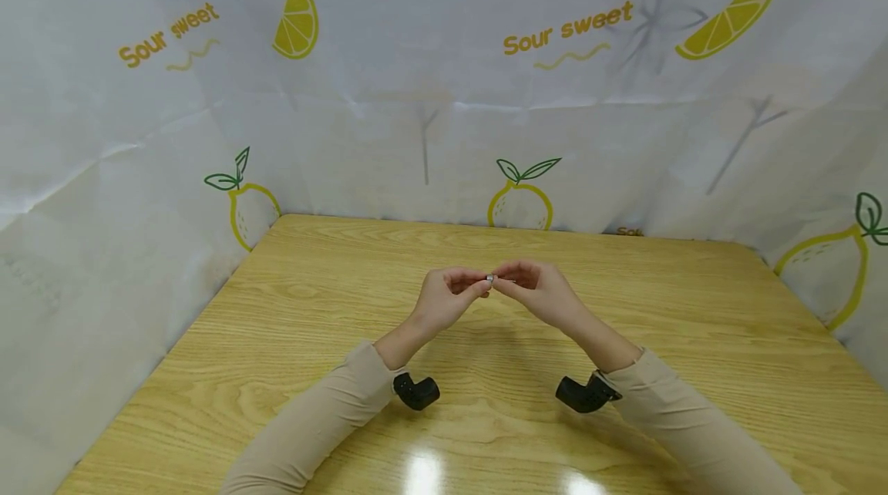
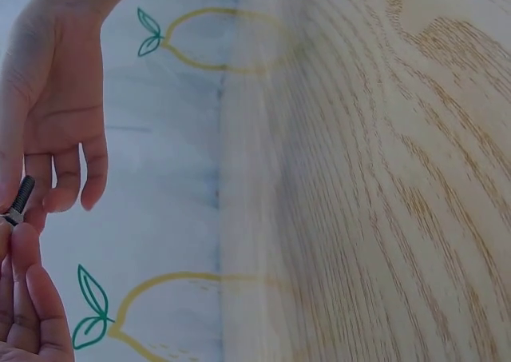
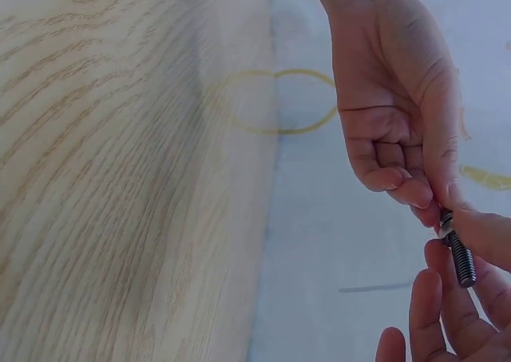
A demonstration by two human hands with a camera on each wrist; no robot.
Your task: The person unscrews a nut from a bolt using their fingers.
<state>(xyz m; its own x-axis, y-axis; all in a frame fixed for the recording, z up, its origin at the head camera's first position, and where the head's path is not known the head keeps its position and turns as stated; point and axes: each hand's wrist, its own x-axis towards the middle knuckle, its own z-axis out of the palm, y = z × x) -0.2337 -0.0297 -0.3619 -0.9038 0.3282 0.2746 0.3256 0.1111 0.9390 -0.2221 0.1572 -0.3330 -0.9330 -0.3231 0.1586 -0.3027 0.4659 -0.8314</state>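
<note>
A dark threaded bolt is held between both hands, above the table. A small silvery ring or nut sits round it near one end. My left hand pinches that end between thumb and fingertips. From the other side my right hand meets it, thumb and forefinger pinching at the silvery piece. The bare threads point toward the right palm, seen in the right wrist view. Fingertips partly hide the bolt's end and the silvery piece. The other fingers of both hands are loosely bent.
Both hands are over a wood-grain table. A white cloth with lemon prints hangs behind it and along the sides. Black wrist mounts stick out from beneath both beige sleeves.
</note>
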